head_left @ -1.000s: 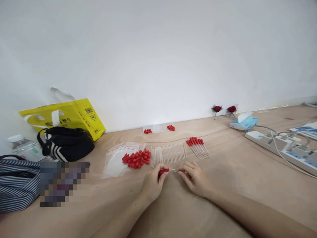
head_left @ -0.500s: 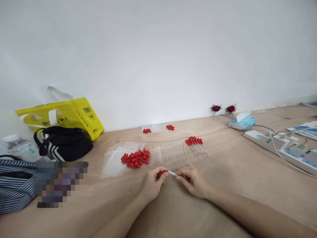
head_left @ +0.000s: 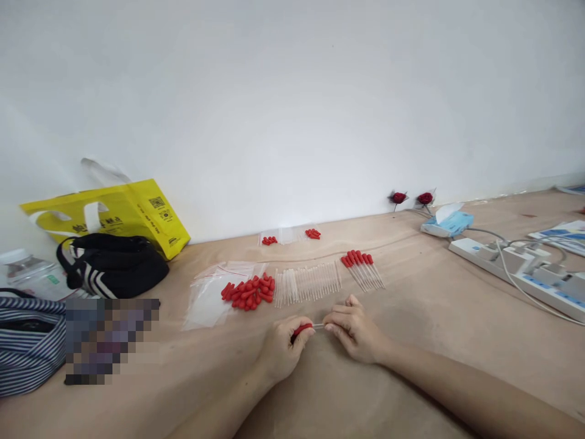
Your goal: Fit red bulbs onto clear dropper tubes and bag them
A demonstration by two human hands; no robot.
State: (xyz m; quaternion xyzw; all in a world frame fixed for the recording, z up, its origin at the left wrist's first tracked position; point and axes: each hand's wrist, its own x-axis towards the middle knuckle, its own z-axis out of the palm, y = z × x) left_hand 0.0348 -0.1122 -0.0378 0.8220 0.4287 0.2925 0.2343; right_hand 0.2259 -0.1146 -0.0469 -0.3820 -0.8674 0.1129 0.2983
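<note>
My left hand (head_left: 287,346) pinches a red rubber dropper bulb (head_left: 302,329) between thumb and forefinger. Opposite it, my right hand (head_left: 351,332) grips a thin clear dropper tube (head_left: 319,326), whose near end meets the bulb's mouth. How far the tube sits inside the bulb I cannot tell. Just beyond my hands lies a row of clear tubes (head_left: 308,284). Left of that row is a pile of red bulbs (head_left: 249,292), partly on clear plastic bags (head_left: 208,302). To the right, several droppers with red bulbs fitted (head_left: 363,269) lie side by side.
Against the wall, small bags with red bulbs (head_left: 269,241) lie flat. A yellow bag (head_left: 141,207), a black pouch (head_left: 128,268) and a striped bag (head_left: 31,341) are at left. A power strip (head_left: 516,268) with cables and a tissue pack (head_left: 448,222) are at right.
The tube between my hands, slanting down to the right before, now lies almost level. My left hand has dropped slightly. Both hands keep their hold.
</note>
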